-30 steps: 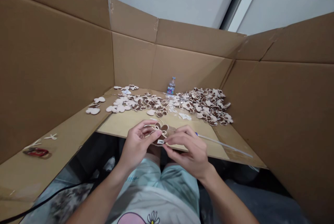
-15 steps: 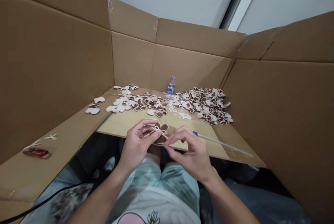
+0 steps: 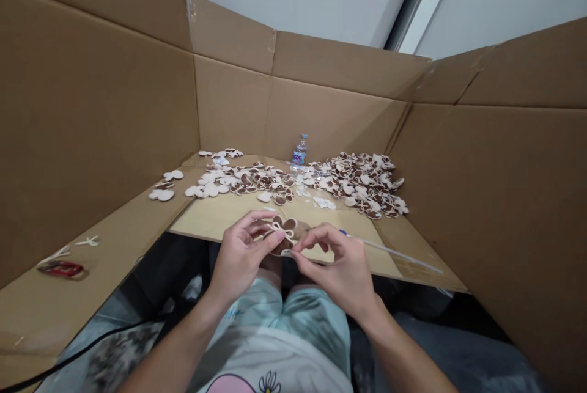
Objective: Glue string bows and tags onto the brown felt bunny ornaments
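A brown flower-like piece [image 3: 288, 226] with a pale edge and a cream cord bow is held over the board's front edge. My left hand [image 3: 242, 250] grips it from the left, thumb pressed on the bow. At its lower right, my right hand [image 3: 337, 258] has thumb and index finger pinched together beside a small whitish bit at the piece's lower edge; whether the fingers hold that bit is too small to tell.
Many brown and white pieces form a pile [image 3: 367, 182] at the back right and another [image 3: 243, 180] at the back left. A bottle [image 3: 299, 151] stands between them. A red cutter [image 3: 62, 268] lies at the left, a thin white rod [image 3: 398, 253] at the right.
My right hand has shifted slightly right, and a small whitish bit now shows at the piece's lower edge. My left hand keeps its hold.
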The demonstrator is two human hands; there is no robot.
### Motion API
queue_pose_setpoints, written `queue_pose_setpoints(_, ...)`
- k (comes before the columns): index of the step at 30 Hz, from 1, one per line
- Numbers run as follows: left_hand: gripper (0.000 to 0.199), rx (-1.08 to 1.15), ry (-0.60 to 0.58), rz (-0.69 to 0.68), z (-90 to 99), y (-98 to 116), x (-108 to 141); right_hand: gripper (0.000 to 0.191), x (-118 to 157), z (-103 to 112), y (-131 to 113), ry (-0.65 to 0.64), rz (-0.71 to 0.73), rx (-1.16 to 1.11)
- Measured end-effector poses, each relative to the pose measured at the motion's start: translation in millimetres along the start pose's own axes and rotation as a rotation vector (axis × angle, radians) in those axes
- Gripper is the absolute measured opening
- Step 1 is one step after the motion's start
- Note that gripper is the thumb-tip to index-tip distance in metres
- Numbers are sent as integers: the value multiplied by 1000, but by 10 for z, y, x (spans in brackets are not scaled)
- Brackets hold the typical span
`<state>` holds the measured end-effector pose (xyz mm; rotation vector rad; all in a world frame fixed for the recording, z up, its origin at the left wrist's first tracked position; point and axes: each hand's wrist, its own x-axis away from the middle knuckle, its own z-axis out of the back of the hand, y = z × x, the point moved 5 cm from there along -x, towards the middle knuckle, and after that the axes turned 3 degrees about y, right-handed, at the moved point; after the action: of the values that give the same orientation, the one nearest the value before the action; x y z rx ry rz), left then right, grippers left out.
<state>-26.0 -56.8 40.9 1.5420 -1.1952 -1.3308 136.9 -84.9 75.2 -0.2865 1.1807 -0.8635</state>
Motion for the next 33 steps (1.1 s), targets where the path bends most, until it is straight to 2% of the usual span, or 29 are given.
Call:
queue_pose_setpoints(8, 34, 38, 5, 26, -16, 4, 6, 10, 3, -5, 72, 22, -77, -56)
queue_pose_setpoints(10, 33, 65, -9, 35, -27, -9, 5, 15, -5, -14, 124, 10, -157, -173)
queue_pose_setpoints(13, 32, 99, -38, 37, -56, -20, 18, 32, -3, -90, 224, -49, -320, -424)
queue_pose_setpoints(16, 31, 122, -78, 36, -100, -16, 48, 37, 9, -199, 296, -112, -411, -610)
queue_pose_setpoints(25, 44, 174, -151, 117, -194, -146, 20, 40, 114, -351, 476, -107, -489, -813)
queue_pose_setpoints(30, 39, 341, -114, 218, -227, -294, -52, 56, 124, -314, 646, -161, -464, -908)
queue_pose_setpoints(33, 33, 390, -111, 312, -258, -367, -86, 37, 110, -222, 769, -119, -423, -788)
